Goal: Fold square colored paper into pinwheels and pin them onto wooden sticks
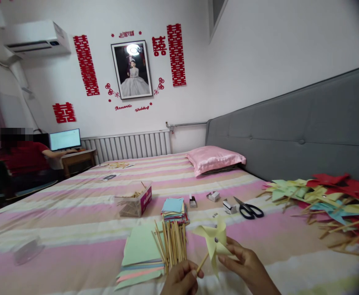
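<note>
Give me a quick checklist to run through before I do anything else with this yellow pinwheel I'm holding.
1. Right hand holds the yellow pinwheel: ok.
2. Left hand pinches the stick under it: ok.
3. Pin at the pinwheel's centre seated: cannot tell, too small.
4. Spare sticks within reach beside the left hand: ok.
5. Scissors lying closed on the bed, away from both hands: ok.
6. Finished pinwheels piled at the right, apart: ok.

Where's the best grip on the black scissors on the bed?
Probably the black handle loops of the scissors, coming from above on the right. They lie flat on the bed, blades pointing left toward a small white box, so the handle end is clear.
</note>
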Demonstrator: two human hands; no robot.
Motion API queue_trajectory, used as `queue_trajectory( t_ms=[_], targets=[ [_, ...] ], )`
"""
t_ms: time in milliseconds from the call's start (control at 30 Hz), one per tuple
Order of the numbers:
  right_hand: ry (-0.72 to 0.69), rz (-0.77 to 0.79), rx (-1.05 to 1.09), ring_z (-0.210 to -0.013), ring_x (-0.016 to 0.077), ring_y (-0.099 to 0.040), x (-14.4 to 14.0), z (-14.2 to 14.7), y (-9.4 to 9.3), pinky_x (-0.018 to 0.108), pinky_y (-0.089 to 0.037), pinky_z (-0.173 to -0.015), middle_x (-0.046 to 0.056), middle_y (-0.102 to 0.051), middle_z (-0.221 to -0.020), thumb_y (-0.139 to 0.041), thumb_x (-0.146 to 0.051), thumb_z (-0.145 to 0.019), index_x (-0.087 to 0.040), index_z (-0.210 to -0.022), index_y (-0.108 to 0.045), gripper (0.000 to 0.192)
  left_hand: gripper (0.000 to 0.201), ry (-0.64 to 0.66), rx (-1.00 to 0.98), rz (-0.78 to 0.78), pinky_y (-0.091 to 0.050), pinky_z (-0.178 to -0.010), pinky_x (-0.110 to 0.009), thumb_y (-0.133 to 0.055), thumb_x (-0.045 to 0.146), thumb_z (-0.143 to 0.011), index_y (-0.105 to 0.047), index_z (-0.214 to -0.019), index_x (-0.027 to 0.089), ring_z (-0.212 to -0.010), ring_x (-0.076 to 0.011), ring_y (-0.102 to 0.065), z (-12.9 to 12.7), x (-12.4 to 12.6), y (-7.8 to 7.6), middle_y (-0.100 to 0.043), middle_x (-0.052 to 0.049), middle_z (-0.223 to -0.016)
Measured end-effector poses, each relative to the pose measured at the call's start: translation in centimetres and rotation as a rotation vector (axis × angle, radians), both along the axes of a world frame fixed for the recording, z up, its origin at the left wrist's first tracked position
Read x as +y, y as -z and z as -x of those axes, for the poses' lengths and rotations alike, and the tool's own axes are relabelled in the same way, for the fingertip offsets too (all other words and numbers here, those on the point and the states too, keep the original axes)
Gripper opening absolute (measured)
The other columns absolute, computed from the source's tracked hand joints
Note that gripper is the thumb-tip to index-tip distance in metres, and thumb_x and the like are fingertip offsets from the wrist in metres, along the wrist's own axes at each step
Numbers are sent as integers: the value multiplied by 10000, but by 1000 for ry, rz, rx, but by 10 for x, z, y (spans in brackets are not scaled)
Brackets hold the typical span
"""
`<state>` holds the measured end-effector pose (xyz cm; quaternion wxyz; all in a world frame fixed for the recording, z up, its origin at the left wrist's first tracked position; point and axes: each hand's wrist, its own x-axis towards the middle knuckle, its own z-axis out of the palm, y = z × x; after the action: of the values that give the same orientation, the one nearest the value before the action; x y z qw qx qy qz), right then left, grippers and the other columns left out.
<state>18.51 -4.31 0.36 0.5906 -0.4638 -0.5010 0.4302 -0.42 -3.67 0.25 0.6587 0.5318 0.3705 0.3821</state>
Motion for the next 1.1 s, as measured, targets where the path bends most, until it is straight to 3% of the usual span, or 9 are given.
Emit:
queue_trajectory(
  t_ms=[200,433,633,733,933,1100],
  targets=[
    [-33,0,76,-895,284,-620,2,2,3,328,-500,-727,133,-628,-1093,-683,-439,-544,-142,-759,-729,370,336,6,17,17,-85,-406,-239,-640,450,-605,-570,-671,129,-349,-40,-268,-1,1,-3,-402,85,-388],
    [143,-16,-27,-887,295,-609,-1,-2,0,339,-501,-654,162,-512,-1227,-678,-410,-561,-153,-716,-694,300,315,-80,48,31,-63,-415,-246,-619,439,-568,-554,-644,140,-345,-42,-229,1,0,-8,-360,99,-358],
    [261,-87,-116,-872,236,-567,-5,-15,-11,323,-479,-685,118,-574,-1081,-584,-411,-689,-192,-947,-566,339,213,-177,126,31,-54,-415,-250,-521,352,-570,-545,-627,148,-343,-42,-196,6,1,-11,-327,111,-356],
    [262,-151,-185,-929,221,-533,-7,-22,-17,319,-455,-738,88,-539,-1119,-546,-343,-727,-225,-1042,-538,336,170,-219,185,5,-50,-414,-252,-485,320,-539,-536,-565,161,-342,-44,-168,10,3,-9,-285,122,-334],
    [260,-362,-519,-1094,243,-448,-10,-17,-16,390,-410,-852,49,-419,-1251,-458,-155,-672,-281,-949,-614,343,143,-222,319,-27,-72,-439,-253,-485,277,-525,-546,-464,163,-362,-54,-188,20,6,-9,-305,103,-335],
    [194,-347,-699,-1078,254,-449,-12,-12,-15,408,-399,-883,66,-376,-1295,-507,-130,-622,-242,-827,-602,252,145,-187,379,10,-73,-441,-245,-499,291,-546,-537,-463,179,-350,-61,-159,25,0,-20,-245,118,-288]
  ],
)
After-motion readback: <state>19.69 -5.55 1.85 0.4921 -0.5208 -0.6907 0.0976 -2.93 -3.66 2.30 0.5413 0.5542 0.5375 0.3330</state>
